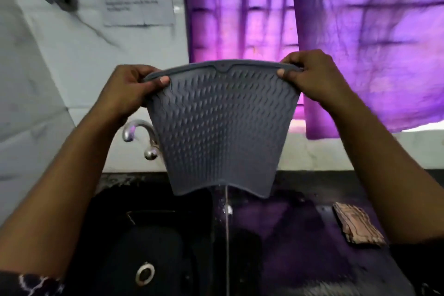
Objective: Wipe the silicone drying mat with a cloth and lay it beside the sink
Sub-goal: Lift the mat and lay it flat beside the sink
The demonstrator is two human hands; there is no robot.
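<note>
Left hand [129, 89]: thumb in front and fingers curled behind, pinching the upper left corner of the silicone drying mat [221, 127]; right hand [310, 77]: the same pinch on the upper right corner; neither hand holds anything else.

The mat hangs upright between the two grips, ribbed face toward the camera and top rim bowed slightly; its lower edge is free, clear of every surface.

A thin stream of water [226, 218] runs off the middle of that lower edge; it falls near the right edge of the black sink [182, 259] (inside the basin or on the rim, I cannot tell).

The tap [138, 131] stands behind the mat's left side; a folded striped cloth [358, 227] lies on the dark counter [300, 247] to the right of the sink, well apart from both hands.

Assessment: the step in hand appears to be draining the mat; wiping is not yet begun, the cloth being untouched.

The next move likely calls for freeing one hand to fetch the cloth; the limp mat would need support, or it will fold.
</note>
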